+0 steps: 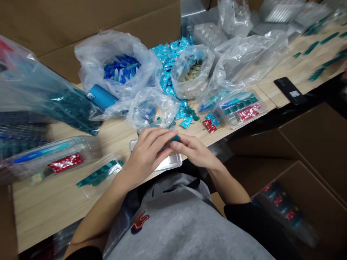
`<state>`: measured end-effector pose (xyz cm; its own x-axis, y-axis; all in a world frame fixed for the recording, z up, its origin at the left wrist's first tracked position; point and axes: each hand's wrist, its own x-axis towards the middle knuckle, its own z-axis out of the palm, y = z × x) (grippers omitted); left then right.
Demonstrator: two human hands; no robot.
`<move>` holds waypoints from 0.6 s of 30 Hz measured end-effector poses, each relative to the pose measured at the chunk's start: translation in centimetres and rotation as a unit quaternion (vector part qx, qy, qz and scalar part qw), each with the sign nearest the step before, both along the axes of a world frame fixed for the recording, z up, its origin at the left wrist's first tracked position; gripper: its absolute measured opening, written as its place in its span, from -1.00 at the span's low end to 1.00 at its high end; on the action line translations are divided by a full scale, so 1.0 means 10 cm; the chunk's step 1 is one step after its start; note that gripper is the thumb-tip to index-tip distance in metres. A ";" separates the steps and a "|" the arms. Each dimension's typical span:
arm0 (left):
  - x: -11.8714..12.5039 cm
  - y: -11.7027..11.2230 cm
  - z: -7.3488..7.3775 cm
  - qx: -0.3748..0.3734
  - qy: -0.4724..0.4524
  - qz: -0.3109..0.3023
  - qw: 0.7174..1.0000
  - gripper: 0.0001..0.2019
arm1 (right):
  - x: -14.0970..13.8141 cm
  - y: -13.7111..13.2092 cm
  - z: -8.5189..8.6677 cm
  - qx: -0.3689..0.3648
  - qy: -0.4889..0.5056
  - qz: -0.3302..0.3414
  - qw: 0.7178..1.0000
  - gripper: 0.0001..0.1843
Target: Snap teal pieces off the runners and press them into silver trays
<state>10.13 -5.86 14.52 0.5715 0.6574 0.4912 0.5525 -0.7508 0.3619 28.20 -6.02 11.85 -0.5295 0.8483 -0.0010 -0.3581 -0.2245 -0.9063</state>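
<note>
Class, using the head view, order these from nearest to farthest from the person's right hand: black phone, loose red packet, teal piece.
1. teal piece, pinched in the right hand itself.
2. loose red packet, just beyond the hand.
3. black phone, far off to the right.

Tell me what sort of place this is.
Probably a hand-packing bench in a stockroom: cardboard boxes surround the wooden table, plastic bags hold loose blue pieces, clear trays lie filled, and left hand and right hand pinch a teal piece.
</note>
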 end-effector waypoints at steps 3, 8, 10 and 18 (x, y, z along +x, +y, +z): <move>0.06 0.01 0.02 -0.030 -0.032 0.003 0.999 -0.74 | 0.01 -0.01 0.06 0.021 -0.019 0.008 1.000 -0.60; 0.03 -0.03 -0.01 -0.114 -0.144 0.037 0.982 -0.71 | 0.03 0.00 0.06 0.012 0.002 -0.052 0.999 -0.65; 0.02 -0.04 -0.02 -0.103 -0.152 0.042 0.982 -0.74 | 0.01 0.01 0.05 0.001 0.009 -0.088 0.996 -0.69; -0.06 -0.06 -0.02 -0.170 -0.207 0.043 0.963 -0.88 | -0.06 0.02 0.09 0.084 -0.021 -0.116 0.989 -0.77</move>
<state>9.56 -6.43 14.34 0.3101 0.8563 0.4130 0.3630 -0.5082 0.7810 27.59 -5.82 12.78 -0.3226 0.9373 0.1317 -0.3437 0.0137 -0.9390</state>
